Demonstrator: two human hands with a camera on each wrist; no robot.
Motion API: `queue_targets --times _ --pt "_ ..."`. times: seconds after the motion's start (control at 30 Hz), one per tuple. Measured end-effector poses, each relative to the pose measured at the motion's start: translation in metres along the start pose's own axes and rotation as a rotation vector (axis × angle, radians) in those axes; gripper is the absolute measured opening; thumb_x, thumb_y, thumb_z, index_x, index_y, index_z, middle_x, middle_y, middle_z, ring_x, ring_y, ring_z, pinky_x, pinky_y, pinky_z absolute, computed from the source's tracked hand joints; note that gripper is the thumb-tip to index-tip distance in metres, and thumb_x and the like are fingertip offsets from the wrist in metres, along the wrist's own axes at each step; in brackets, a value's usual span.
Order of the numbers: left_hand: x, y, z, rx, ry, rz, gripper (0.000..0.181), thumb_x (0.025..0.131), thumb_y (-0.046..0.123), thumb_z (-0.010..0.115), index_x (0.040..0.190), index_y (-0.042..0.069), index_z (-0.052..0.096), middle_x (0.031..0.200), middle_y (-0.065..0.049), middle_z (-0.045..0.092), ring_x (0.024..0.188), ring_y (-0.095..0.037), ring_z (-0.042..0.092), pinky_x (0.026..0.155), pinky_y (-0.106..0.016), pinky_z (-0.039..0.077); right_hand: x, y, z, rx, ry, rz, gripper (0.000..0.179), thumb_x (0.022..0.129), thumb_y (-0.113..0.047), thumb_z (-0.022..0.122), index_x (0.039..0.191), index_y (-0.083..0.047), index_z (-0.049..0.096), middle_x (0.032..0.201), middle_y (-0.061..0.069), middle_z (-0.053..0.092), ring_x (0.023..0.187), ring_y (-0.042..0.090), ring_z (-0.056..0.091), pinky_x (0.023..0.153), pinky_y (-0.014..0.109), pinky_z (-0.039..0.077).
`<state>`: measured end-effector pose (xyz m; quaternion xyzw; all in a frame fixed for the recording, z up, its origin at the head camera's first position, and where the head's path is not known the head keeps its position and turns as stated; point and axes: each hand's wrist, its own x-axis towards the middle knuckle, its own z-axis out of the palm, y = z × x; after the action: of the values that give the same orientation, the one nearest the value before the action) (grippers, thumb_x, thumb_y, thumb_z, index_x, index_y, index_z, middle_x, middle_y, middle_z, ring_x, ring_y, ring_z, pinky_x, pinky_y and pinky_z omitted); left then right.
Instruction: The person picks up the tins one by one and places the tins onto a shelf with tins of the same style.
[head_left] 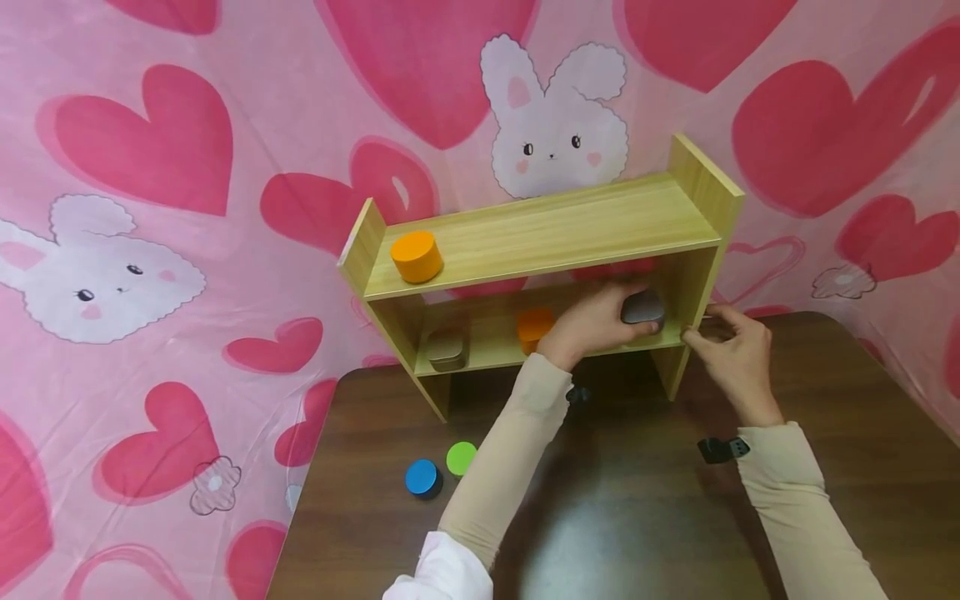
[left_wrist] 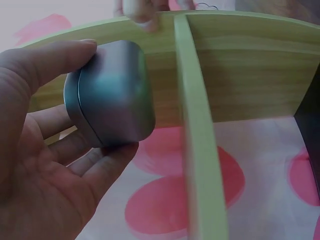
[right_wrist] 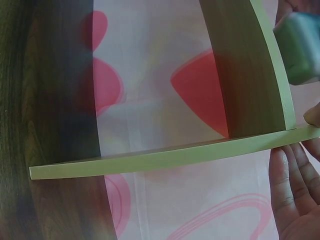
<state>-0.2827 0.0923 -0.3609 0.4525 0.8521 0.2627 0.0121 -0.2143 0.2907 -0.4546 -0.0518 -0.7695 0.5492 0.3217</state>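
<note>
My left hand holds a grey rounded-square metal tin between thumb and fingers, at the right end of the shelf's lower tier. In the left wrist view the tin is tilted, a lid seam running round it near the palm. My right hand pinches the right side panel of the wooden shelf, thumb at the front edge and fingers along the outer face. On the lower tier stand another grey tin at the left and an orange container by my left forearm.
A round orange tin sits at the left of the top tier. Blue and green round tins stand on the brown table, left of my left sleeve. Behind the shelf hangs a pink heart-patterned cloth.
</note>
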Motion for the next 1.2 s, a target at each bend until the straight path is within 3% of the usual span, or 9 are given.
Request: queue_targets --times 0.27,0.63,0.87,1.03,1.2 --pt "0.001 -0.001 0.006 0.108 -0.019 -0.027 0.041 0.093 0.031 0.077 0.128 0.013 0.068 0.106 0.002 0.070 0.091 -0.009 0.060 0.081 -0.014 0.046 0.000 0.000 0.000 0.006 0.005 -0.010 0.022 0.081 0.002 0.077 0.101 0.009 0.074 0.072 -0.038 0.062 0.066 -0.016 0.063 0.062 0.003 0.050" --pt "0.001 -0.006 0.014 0.135 0.003 -0.060 0.044 0.091 0.033 0.079 0.130 0.015 0.070 0.112 0.003 0.072 0.092 -0.008 0.061 0.081 -0.013 0.046 0.000 0.002 -0.001 -0.024 0.002 -0.001 0.021 0.082 0.001 0.077 0.101 0.007 0.075 0.071 -0.040 0.061 0.065 -0.019 0.061 0.061 0.002 0.048" --pt "0.000 -0.007 0.017 0.104 0.033 -0.038 0.041 0.091 0.033 0.080 0.126 0.013 0.071 0.112 0.000 0.073 0.094 -0.010 0.063 0.082 -0.014 0.047 0.000 0.004 -0.001 -0.024 0.007 -0.010 0.021 0.082 0.002 0.077 0.102 0.007 0.076 0.072 -0.039 0.061 0.066 -0.019 0.060 0.062 0.002 0.048" --pt "-0.003 -0.005 0.014 0.089 0.041 -0.058 0.048 0.094 0.037 0.075 0.135 0.013 0.067 0.117 0.000 0.073 0.093 -0.010 0.063 0.081 -0.015 0.048 0.000 0.005 -0.001 -0.029 0.009 -0.009 0.022 0.081 0.002 0.077 0.102 0.007 0.076 0.072 -0.039 0.061 0.067 -0.019 0.060 0.062 0.001 0.047" --pt "-0.011 0.004 0.004 0.094 0.068 -0.090 0.060 0.096 0.041 0.072 0.148 0.013 0.059 0.134 -0.001 0.072 0.100 -0.011 0.069 0.092 -0.018 0.055 0.000 0.004 -0.001 -0.021 0.009 0.006 0.023 0.081 0.002 0.077 0.103 0.007 0.075 0.071 -0.039 0.061 0.066 -0.019 0.060 0.062 0.002 0.048"
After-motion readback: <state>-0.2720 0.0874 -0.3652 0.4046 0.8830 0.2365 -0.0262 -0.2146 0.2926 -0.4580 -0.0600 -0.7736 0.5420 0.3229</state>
